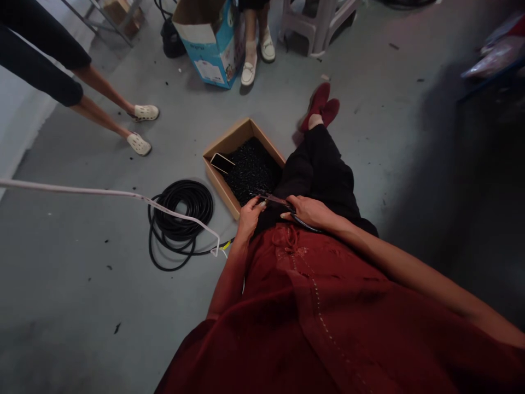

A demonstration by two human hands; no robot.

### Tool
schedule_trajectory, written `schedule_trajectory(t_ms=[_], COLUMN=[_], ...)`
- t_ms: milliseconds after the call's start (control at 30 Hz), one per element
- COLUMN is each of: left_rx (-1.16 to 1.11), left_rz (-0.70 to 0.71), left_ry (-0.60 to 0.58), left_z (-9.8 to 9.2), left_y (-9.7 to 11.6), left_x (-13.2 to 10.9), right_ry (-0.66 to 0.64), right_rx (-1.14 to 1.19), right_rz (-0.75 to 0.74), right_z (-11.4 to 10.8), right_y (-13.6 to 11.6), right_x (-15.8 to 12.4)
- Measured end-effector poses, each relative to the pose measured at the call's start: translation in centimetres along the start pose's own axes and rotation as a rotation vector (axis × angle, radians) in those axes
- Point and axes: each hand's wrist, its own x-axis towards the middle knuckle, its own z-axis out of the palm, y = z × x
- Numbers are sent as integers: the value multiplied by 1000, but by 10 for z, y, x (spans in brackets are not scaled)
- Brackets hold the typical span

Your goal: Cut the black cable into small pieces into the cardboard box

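Observation:
My right hand (pixel 309 210) is closed around a pair of scissors (pixel 275 199), whose blades point left over the edge of the box. Close to the blade tips, my left hand (pixel 249 218) has its fingers pinched together. What they hold is too dark and small to make out. Black tubing (pixel 203 253) runs from a coil (pixel 184 205) on the floor and passes out of sight behind my left forearm. Just beyond my hands, an open cardboard box (pixel 221 190) holds a heap of small black pieces (pixel 251 171). A dark, light-edged rectangular object (pixel 222 163) lies inside it.
A white cord (pixel 102 191) stretches from the left across the coil, near a yellow tag (pixel 225 245). One person's legs (pixel 98 112) stand at left. Another's feet (pixel 249 72) are beside a blue carton (pixel 207 57) and plastic stool (pixel 315 30). Dark scraps dot the floor.

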Motion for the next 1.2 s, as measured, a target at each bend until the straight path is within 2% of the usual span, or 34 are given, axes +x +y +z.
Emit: schedule_trajectory(t_ms=[300,567,967,1200], left_rx=[148,101,423,505], left_rz=[22,37,162,199], left_ry=[26,1,14,-5], left_z=[-3,-7,0,3], left_y=[6,-4,11,8], left_x=[-5,-3,-6,-7], right_ry=[14,-17,29,2], right_rx=[-8,35,-47,-7], right_rz=[-20,-62,-40,-63], right_z=[0,3,0,4], right_y=[0,5,-4,0], right_x=[1,2,4,8])
